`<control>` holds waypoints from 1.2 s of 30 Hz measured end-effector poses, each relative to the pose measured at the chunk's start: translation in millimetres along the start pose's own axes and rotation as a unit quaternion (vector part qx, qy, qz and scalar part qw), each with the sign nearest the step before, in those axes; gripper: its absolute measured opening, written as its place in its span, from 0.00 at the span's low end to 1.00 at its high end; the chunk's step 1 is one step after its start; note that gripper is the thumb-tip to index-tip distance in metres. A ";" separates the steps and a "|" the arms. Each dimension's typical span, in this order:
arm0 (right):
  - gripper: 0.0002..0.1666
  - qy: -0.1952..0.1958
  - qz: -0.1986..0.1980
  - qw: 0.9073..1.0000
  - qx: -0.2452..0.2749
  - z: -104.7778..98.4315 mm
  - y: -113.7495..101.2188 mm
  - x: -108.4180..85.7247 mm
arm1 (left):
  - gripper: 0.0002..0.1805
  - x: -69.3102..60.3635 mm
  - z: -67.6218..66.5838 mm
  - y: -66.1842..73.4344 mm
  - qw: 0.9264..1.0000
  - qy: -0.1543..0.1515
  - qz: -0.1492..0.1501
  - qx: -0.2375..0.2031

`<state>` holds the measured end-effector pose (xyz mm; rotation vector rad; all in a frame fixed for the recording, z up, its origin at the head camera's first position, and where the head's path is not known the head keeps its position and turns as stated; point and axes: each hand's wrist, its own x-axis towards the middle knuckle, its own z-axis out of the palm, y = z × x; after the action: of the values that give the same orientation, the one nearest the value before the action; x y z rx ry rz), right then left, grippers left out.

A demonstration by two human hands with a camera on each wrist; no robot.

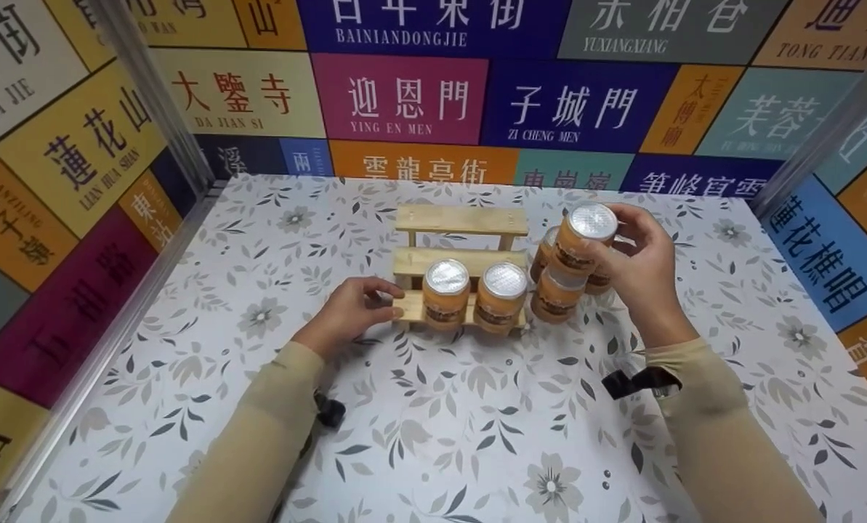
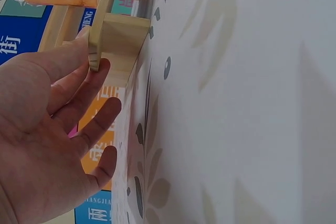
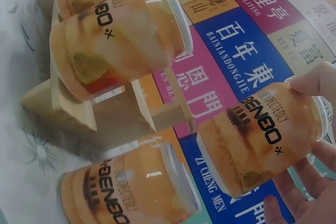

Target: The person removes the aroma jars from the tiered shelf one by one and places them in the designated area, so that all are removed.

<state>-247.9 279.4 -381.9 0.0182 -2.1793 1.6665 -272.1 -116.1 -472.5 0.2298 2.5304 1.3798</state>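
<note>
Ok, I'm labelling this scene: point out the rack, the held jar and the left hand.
Rack (image 1: 462,219): head view, top shelf.
Held jar (image 3: 258,137): right wrist view, printed side.
Left hand (image 1: 348,310): head view, middle of hand.

And here we are in the head view, enjoying bright, even light, apparently from overhead, with only soft shading on the patterned tabletop (image 1: 418,450)! We catch a crisp glint off the silver lids (image 1: 448,277), while the small print on the jars (image 1: 444,309) blurs beyond our reading. Out at the edges, the wall signs (image 1: 404,98) stretch and lean with wide-lens distortion. Over to the left wrist, and we're dimmer, greyer; the left hand (image 2: 50,121) looks muted, and faint broad shadows cross the tabletop, its nearby leaf print soft. The right wrist gives us hazy contrast, white highlights on the lid rims, and a patch of glare bleaching the top right corner.
</note>
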 end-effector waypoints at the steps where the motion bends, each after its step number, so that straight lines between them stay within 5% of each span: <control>1: 0.30 0.002 0.001 1.000 0.001 -2.5 1.0 -1.0 | 0.15 -0.3 0.2 0.0 1.000 -0.002 -0.002 -0.001; 16: 0.30 0.020 0.029 0.999 0.009 -28.5 15.5 -11.8 | 0.14 -0.7 0.0 -0.4 1.000 0.005 -0.012 -0.015; 26: 0.31 0.028 0.040 0.998 0.041 -42.7 20.9 -16.5 | 0.14 -1.3 -1.0 -1.5 1.000 0.002 0.023 -0.013; 36: 0.31 0.041 0.072 0.996 0.039 -51.0 30.2 -19.3 | 0.15 -0.7 0.7 -2.0 1.000 -0.003 0.010 -0.020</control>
<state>-222.2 331.3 -405.1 -0.1858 -2.0982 1.7968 -271.2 -116.8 -474.4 0.2529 2.4988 1.4341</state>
